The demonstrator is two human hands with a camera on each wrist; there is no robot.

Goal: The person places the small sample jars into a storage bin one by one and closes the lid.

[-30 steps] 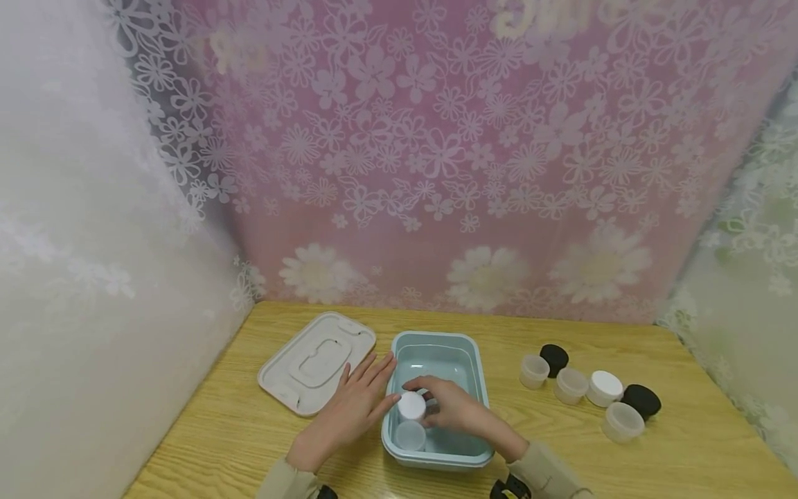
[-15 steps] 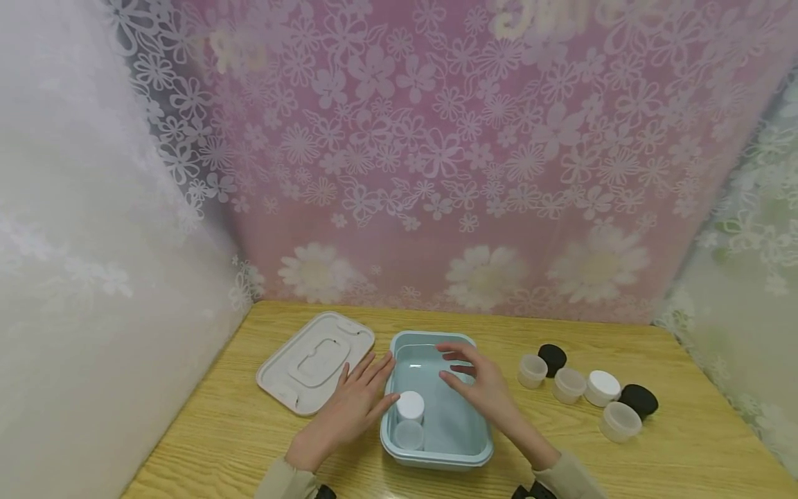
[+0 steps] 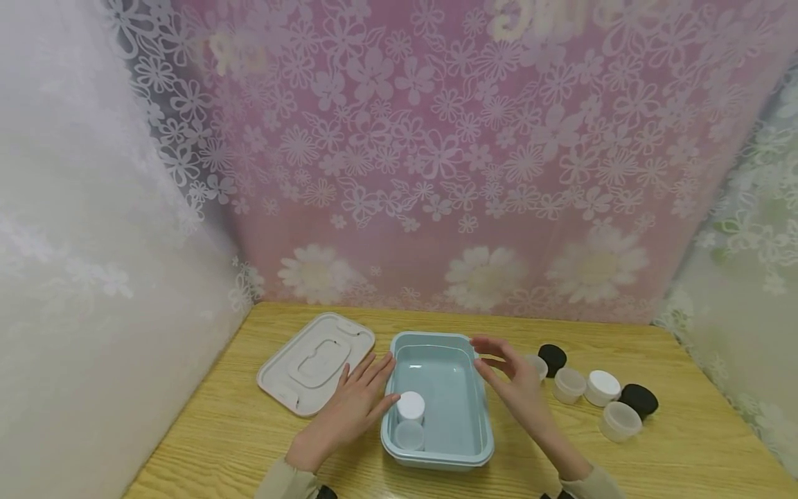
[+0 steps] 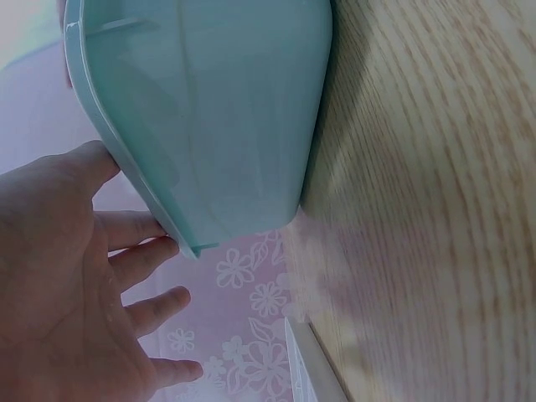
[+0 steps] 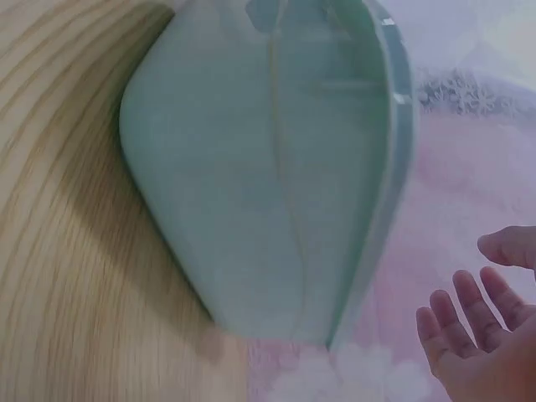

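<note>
Two tubs (image 3: 410, 405) stand inside the bin (image 3: 451, 409). Left hand (image 3: 354, 409), spread, touches it, likely steadying; right hand (image 3: 517, 388), spread, hovers near it.

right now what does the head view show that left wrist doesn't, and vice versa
Only head: the inside of the blue box, holding a white-topped jar and a clear cup, plus small containers to its right. Only left wrist: the palm of the left hand and the box's left outer wall. Both: that hand at the rim, the wooden table, the floral backdrop and the pale lid, only partly visible in the wrist view.
</note>
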